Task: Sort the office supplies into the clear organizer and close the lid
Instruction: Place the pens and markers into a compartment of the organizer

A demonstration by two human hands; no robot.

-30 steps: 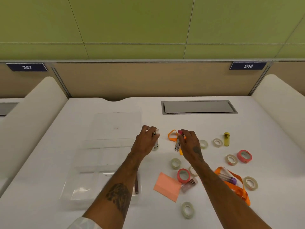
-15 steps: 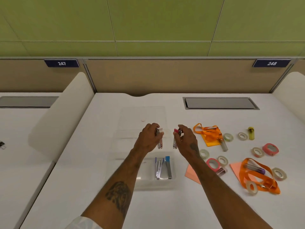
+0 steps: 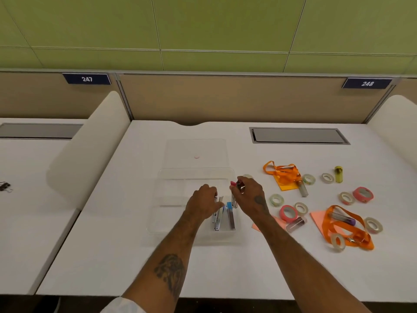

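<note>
Right hand pinches hanging pink stapler over organizer.

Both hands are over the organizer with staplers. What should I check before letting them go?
1. Left hand has a grip on the pale stapler: ok.
2. Right hand pinches the pink stapler: ok.
3. Both line up with the organizer's near right compartment, where the blue stapler lies: ok.
4. Room left in that compartment: cannot tell.
5. Lid open, out of the way: ok.
6. Tape rolls sorted: not ok, on the table.
</note>
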